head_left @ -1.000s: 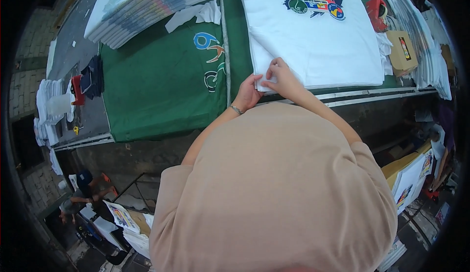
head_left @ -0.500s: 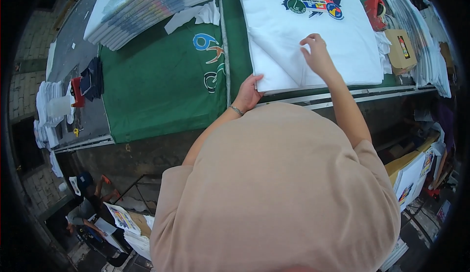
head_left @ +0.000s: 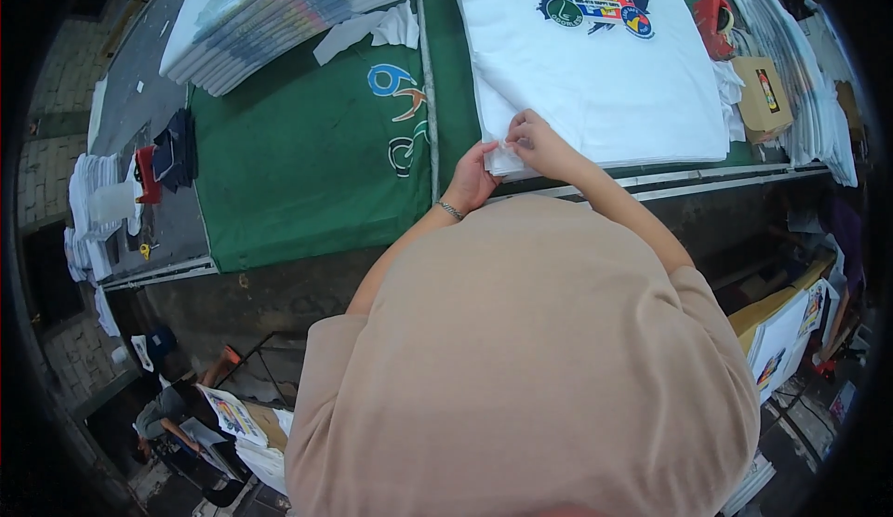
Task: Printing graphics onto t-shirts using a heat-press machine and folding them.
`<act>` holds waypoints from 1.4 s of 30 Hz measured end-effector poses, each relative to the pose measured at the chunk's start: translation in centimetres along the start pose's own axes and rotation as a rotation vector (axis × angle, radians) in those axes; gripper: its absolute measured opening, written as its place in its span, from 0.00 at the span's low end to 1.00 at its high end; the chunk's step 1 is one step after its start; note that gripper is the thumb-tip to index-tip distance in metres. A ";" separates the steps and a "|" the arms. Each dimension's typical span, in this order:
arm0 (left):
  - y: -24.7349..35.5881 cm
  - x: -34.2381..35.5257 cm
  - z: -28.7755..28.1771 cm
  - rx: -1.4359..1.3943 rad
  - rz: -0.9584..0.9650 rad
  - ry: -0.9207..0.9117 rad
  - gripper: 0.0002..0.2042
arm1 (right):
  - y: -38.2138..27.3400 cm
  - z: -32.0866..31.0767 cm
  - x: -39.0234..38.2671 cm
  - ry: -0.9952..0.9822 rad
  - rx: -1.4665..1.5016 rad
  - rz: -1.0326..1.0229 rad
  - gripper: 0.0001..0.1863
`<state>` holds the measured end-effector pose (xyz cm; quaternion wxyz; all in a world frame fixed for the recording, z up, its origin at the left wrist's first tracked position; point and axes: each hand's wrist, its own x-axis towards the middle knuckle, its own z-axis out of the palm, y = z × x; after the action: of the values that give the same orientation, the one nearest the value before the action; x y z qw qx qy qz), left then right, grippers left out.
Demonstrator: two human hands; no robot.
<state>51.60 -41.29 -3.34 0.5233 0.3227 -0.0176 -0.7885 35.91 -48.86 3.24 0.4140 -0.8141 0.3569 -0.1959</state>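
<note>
The pile of white cloth [head_left: 623, 99], with a bright picture on top, lay on the green cover [head_left: 307, 182] of a long table, near the front edge. The left hand [head_left: 473, 178] was at the near left corner of the pile, its thumb against the edge; its other fingers were partly hidden, so no one could tell how tightly they held. The right hand [head_left: 544, 150] was at the same corner, its fingers bent and close together, but whether they pinched the cloth was too small to tell. To the left, a thick stack of folded cloth [head_left: 307, 24] sat beside some white scraps [head_left: 372, 29]. To the right stood a red tape holder [head_left: 714, 27], a brown box [head_left: 766, 99] and more folded piles [head_left: 800, 80]. A metal strip [head_left: 707, 180] ran along the table's front. Far left was a brick surface [head_left: 51, 145], and at the lower left another person [head_left: 160, 413] bent near some printed sheets [head_left: 231, 413].
</note>
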 end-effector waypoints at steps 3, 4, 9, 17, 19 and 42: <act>0.2 -0.3 0.3 -0.019 -0.027 0.005 0.12 | 0.6 0.0 -0.1 -0.082 0.048 0.056 0.04; 0.2 -0.4 0.5 -0.038 -0.028 -0.050 0.12 | 0.8 0.2 -0.1 -0.079 0.036 0.054 0.04; 0.2 -0.5 1.1 0.023 0.053 -0.048 0.13 | 1.0 -0.5 0.0 -0.032 0.019 0.039 0.06; -0.1 -0.4 1.0 0.010 0.052 -0.008 0.14 | 0.0 -9.0 0.4 0.256 -0.312 0.197 0.06; -0.1 -0.3 1.0 0.005 0.057 -0.008 0.14 | -0.2 -6.9 -0.2 0.349 -0.375 0.014 0.08; -0.1 0.1 -0.7 -0.128 -0.011 -0.110 0.16 | -1.1 1.4 -1.0 0.042 -0.189 0.060 0.10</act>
<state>51.89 -41.12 -3.98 0.5367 0.2448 0.0057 -0.8075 36.57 -46.94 3.30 0.3333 -0.8342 0.4067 -0.1660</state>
